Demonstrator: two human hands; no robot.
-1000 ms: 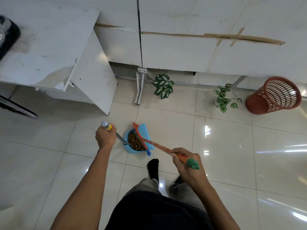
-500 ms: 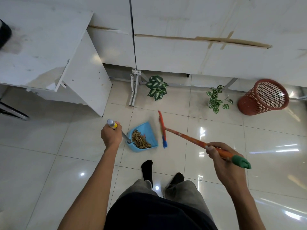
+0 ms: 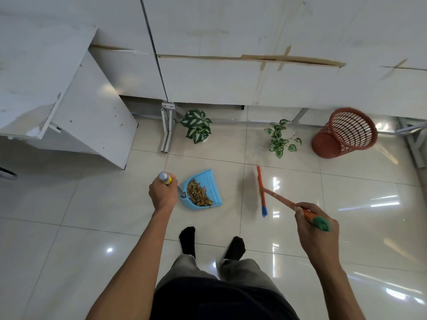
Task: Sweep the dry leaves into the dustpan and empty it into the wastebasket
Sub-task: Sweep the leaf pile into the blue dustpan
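Head view: the left hand's (image 3: 163,195) fingers wrap the dustpan's (image 3: 212,180) handle (image 3: 166,177). The pan sits on the floor (image 3: 360,204) just right of them, holding the leaves (image 3: 198,194). The right hand's (image 3: 317,229) fingers grip the broom (image 3: 278,199) near its green end. The wastebasket (image 3: 344,132) stands far right.

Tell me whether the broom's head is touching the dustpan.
Apart. The head view shows a strip of bare floor tile between the dustpan and the head of the broom, which lies off to its right.
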